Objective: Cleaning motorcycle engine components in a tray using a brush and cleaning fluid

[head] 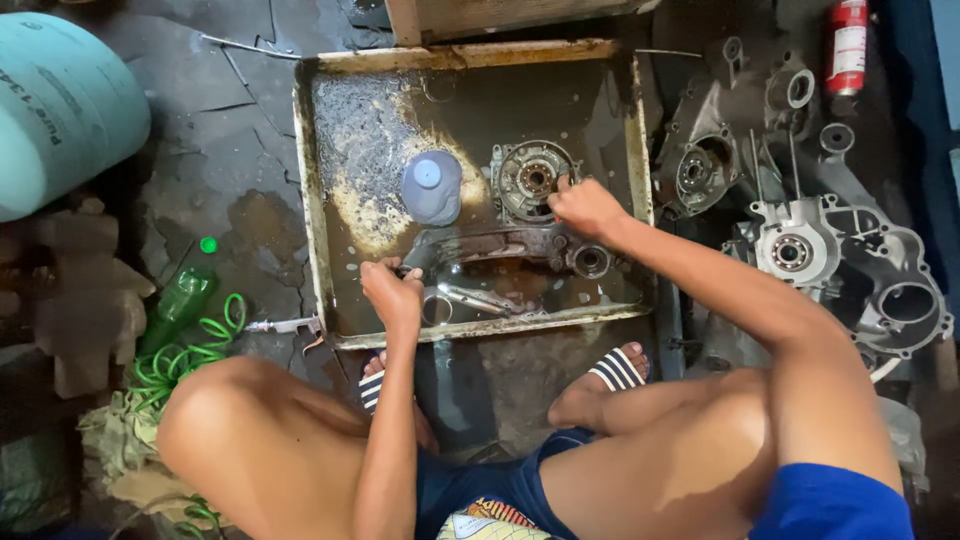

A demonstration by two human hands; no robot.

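A rusty square metal tray (pixel 318 205) holds dirty liquid and engine parts. My left hand (pixel 392 290) grips the near left end of a long metal engine casing (pixel 500 245) lying across the tray. My right hand (pixel 585 205) rests on the right edge of a round metal engine cover (pixel 530 178) at the tray's back. A cut-off translucent plastic bottle (pixel 432 186) stands upside down in the liquid to the left of the round cover. A small metal part (pixel 480 298) lies near the tray's front rim.
Several grey engine casing halves (pixel 800 245) lie on the floor to the right. A red fire extinguisher (pixel 847 45) stands at the top right. A green bottle (pixel 185 295) and green hose (pixel 190 355) lie on the left, near a pale blue cylinder (pixel 60 105). My feet in striped sandals (pixel 615 370) rest below the tray.
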